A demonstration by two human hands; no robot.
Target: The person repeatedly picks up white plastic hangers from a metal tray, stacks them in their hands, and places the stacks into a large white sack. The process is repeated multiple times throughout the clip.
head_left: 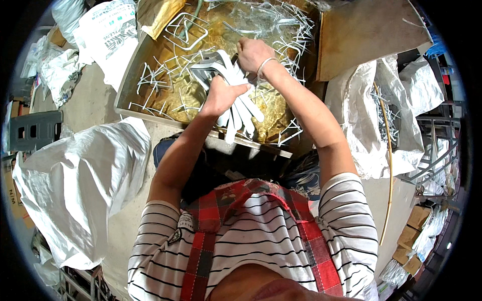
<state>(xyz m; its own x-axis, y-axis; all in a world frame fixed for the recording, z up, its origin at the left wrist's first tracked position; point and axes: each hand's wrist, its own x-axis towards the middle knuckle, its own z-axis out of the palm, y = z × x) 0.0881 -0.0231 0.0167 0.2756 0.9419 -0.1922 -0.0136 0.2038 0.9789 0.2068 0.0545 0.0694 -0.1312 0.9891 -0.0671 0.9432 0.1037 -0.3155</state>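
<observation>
A bunch of white strips [240,108] was held over the near middle of a metal-edged tray [160,120], its ends splayed toward the near rim. The left hand [221,98] had its thumb laid across the bunch and its fingers clamped on it; the right hand [255,56] curled in at the far right edge, and whether its fingers gripped anything could not be told. The splayed ends seemed liable to slide free should the left grip slacken, and an uneven tug from the right might have dropped strips among the loose white scraps [296,45]. Counted: two hands, one bracelet [261,64] on the right wrist, one bunch, one tray, and one bent stick [390,165] at right. At least five strip ends showed; overlap hid the full number, and the tangled scraps defied counting.
</observation>
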